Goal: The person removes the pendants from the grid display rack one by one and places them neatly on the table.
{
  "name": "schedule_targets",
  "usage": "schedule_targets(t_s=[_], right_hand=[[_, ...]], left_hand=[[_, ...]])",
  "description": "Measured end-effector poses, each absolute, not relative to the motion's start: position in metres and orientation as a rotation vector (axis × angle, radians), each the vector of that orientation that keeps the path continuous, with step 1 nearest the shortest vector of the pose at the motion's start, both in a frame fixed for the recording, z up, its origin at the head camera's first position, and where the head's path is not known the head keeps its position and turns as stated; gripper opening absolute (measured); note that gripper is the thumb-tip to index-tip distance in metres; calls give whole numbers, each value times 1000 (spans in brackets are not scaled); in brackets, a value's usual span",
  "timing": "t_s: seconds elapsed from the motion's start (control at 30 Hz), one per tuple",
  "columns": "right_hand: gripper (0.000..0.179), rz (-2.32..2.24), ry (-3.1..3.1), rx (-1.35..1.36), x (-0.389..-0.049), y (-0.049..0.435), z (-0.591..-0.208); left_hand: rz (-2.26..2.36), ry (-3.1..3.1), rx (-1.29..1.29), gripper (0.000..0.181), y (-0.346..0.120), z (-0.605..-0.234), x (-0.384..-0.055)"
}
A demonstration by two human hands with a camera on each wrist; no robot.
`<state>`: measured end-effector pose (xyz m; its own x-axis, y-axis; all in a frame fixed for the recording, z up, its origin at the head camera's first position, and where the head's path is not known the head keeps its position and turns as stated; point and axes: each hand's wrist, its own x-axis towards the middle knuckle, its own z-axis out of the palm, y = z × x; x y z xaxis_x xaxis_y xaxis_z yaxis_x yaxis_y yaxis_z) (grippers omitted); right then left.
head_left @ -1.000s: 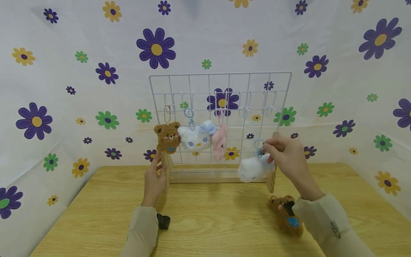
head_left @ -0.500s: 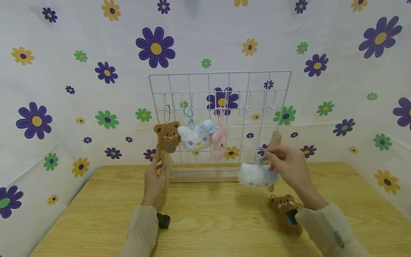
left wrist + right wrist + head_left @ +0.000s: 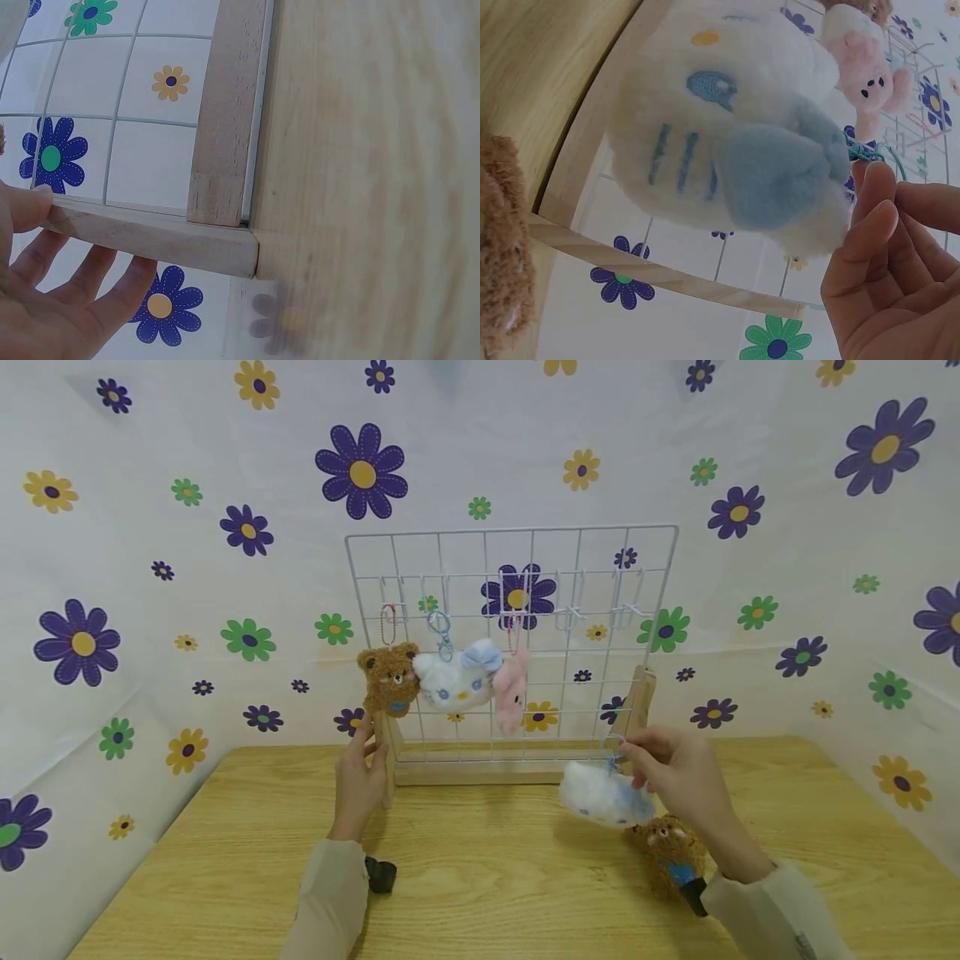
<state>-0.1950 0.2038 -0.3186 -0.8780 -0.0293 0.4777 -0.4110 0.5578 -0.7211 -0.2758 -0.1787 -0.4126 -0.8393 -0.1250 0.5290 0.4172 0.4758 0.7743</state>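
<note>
My right hand (image 3: 684,777) pinches the blue ring and clasp of a white plush kitty keychain (image 3: 603,793) with a blue bow, which hangs low in front of the rack's right side. In the right wrist view its blue bow (image 3: 776,176) faces the fingertips (image 3: 877,225). My left hand (image 3: 362,781) grips the left wooden upright of the white wire grid rack (image 3: 517,764), thumb on one side and fingers (image 3: 124,289) on the other. From the rack's hooks hang a brown bear (image 3: 390,681), another white kitty plush (image 3: 453,681) and a pink plush (image 3: 512,693).
A second brown bear plush (image 3: 667,856) lies on the wooden table (image 3: 487,877) under my right wrist, partly covered by the wrist gear. Two hooks (image 3: 626,608) on the rack's right carry nothing. Flower-print cloth (image 3: 285,527) stands behind and at both sides.
My right hand has lowered the white kitty plush from beside the right upright towards the table, slightly nearer to me. The left hand keeps its hold on the upright.
</note>
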Motion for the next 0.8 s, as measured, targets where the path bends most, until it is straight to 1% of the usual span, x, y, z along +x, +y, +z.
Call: schedule_targets(t_s=[0.3, 0.5, 0.8], right_hand=[[11, 1234, -2419, 402, -184, 210, -322], [8, 1213, -2474, 412, -177, 212, -331], [6, 1289, -2469, 544, -166, 215, -344]], left_hand=[[-1361, -2217, -226, 59, -178, -412, -276], [-1388, -2225, -210, 60, -179, -411, -276], [-1373, -2224, -216, 60, -178, -411, -276]])
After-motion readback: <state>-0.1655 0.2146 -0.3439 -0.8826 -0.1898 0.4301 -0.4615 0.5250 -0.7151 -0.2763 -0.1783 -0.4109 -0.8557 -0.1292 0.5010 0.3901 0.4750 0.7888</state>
